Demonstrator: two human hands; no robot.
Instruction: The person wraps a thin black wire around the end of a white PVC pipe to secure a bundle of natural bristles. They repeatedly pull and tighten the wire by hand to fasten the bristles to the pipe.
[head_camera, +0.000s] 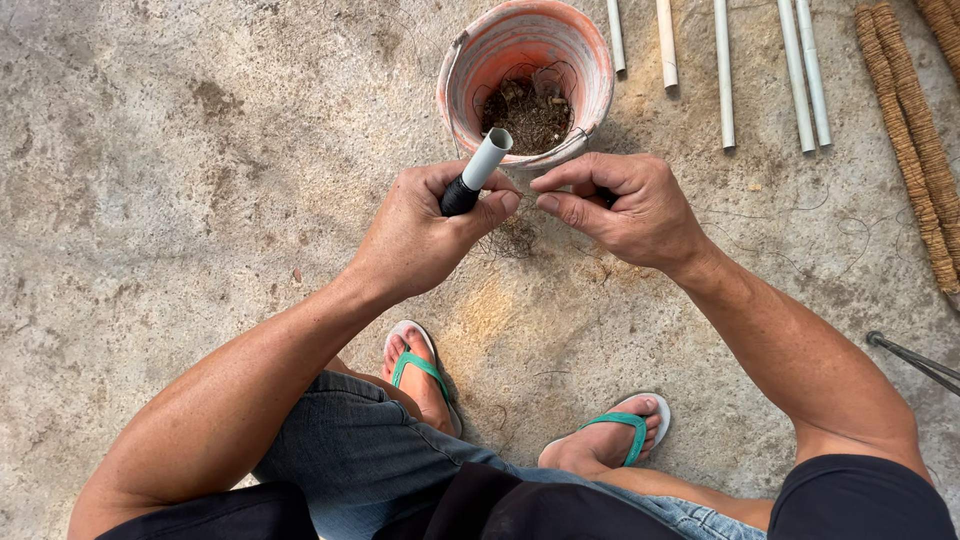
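The left hand (420, 235) is closed in a fist around a short pipe (478, 172), grey-white at the upper end and black where it enters the fist; the lower end is hidden inside the palm, so its full length cannot be told. The right hand (625, 210) sits just beside the fist, thumb and forefinger pinched narrow on something very thin, probably a strand of fibre (527, 194), too fine to make out clearly. A loose tuft of dark fibres (512, 240) hangs just below the two hands, its edges blurring into the concrete floor (180, 180). Just beyond the grip stands an orange-pink bucket (590, 60), worn and pale-streaked, with dark fibrous matter at its bottom; its top rim is cut off by the picture edge. To the right of it lie several white pipes (724, 80) side by side, cut off at the top, and further right fibre-wrapped poles (905, 140) run out of view. A dark metal rod (915, 358) enters from the right edge. Below the grip are two feet in green-strapped sandals (425, 370). The floor left of the fist is wide and open.
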